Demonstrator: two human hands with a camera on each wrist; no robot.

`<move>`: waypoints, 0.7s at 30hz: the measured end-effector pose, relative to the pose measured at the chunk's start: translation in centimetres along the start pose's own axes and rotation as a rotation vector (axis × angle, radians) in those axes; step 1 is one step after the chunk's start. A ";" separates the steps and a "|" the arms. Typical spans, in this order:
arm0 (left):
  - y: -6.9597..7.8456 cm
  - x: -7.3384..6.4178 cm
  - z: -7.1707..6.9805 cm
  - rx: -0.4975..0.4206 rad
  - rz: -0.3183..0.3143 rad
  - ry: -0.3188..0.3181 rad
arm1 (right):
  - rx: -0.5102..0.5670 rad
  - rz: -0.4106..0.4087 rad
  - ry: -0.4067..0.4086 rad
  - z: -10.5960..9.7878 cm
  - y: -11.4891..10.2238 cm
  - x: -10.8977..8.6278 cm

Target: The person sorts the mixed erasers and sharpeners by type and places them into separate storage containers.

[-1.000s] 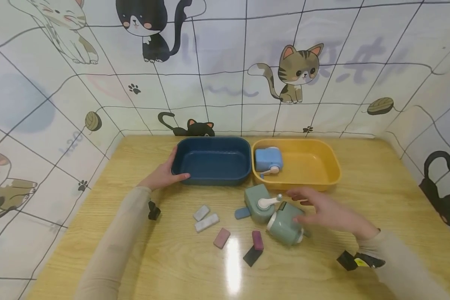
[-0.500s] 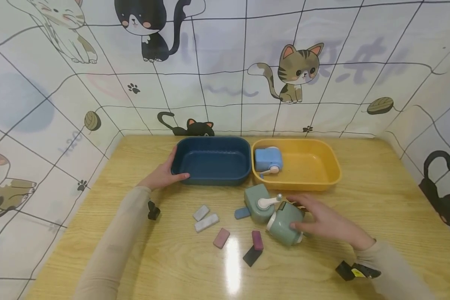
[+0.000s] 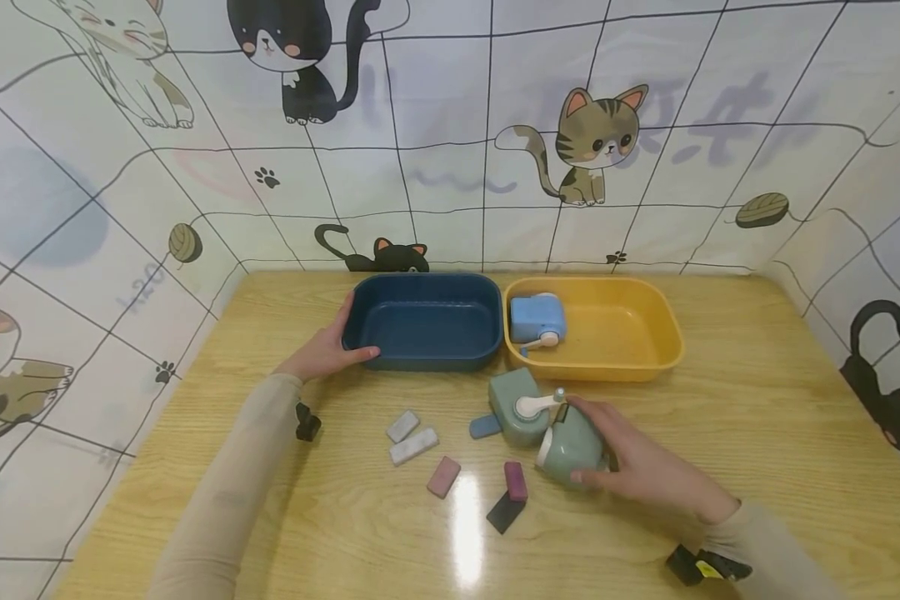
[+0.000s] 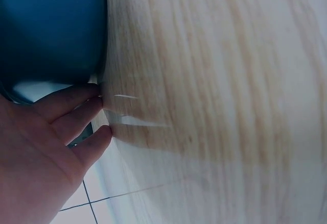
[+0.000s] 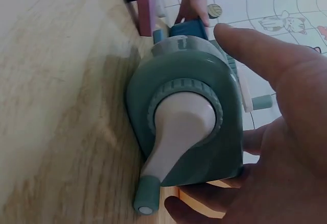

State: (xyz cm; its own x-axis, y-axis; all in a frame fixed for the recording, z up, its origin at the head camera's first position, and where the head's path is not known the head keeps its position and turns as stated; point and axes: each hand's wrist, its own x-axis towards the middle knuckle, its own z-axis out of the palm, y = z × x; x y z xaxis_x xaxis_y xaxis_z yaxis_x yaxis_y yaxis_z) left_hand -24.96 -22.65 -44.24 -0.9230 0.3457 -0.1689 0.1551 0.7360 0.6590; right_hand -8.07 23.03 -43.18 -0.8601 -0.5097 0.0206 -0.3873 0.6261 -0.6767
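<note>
My left hand (image 3: 321, 353) rests at the left end of a dark blue bin (image 3: 423, 364), its fingers along the outer wall and the thumb by the front. The left wrist view shows its fingertips by the tabletop beside the bin (image 4: 51, 30). My right hand (image 3: 641, 462) grips a green crank pencil sharpener (image 3: 573, 446) lying on its side. In the right wrist view, the thumb lies along one side of that sharpener (image 5: 204, 157) and curled fingers reach behind its base; the crank faces the camera. A second green sharpener (image 3: 516, 404) with a white crank touches it on the left.
A yellow bin (image 3: 607, 367) adjoins the blue one and holds a blue pencil sharpener (image 3: 537, 319). Several small blocks like erasers lie in front: white (image 3: 414, 447), pink (image 3: 444, 477), magenta (image 3: 516, 481), black (image 3: 506, 512) and blue (image 3: 484, 427). A cat-print sheet backs the table.
My right hand has come down and left onto the nearer green sharpener and closed round it; the sharpener has shifted slightly. The left hand stays at the blue bin.
</note>
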 end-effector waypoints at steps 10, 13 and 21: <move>-0.1 0.1 0.1 -0.014 -0.003 -0.003 | 0.031 0.058 0.005 0.7 0.3 0.1; -0.1 0.1 0.1 -0.010 -0.005 -0.003 | 0.029 0.060 0.017 0.8 0.4 0.2; -0.2 0.1 0.0 -0.011 -0.001 0.000 | 0.023 0.055 0.035 0.6 0.4 0.2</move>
State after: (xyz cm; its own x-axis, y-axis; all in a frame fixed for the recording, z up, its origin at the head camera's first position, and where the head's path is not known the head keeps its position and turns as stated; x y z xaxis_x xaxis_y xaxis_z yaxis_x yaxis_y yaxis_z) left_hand -25.03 -22.77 -44.43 -0.9232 0.3447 -0.1700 0.1500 0.7303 0.6665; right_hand -8.22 22.84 -43.87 -0.8910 -0.4539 0.0083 -0.3318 0.6387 -0.6942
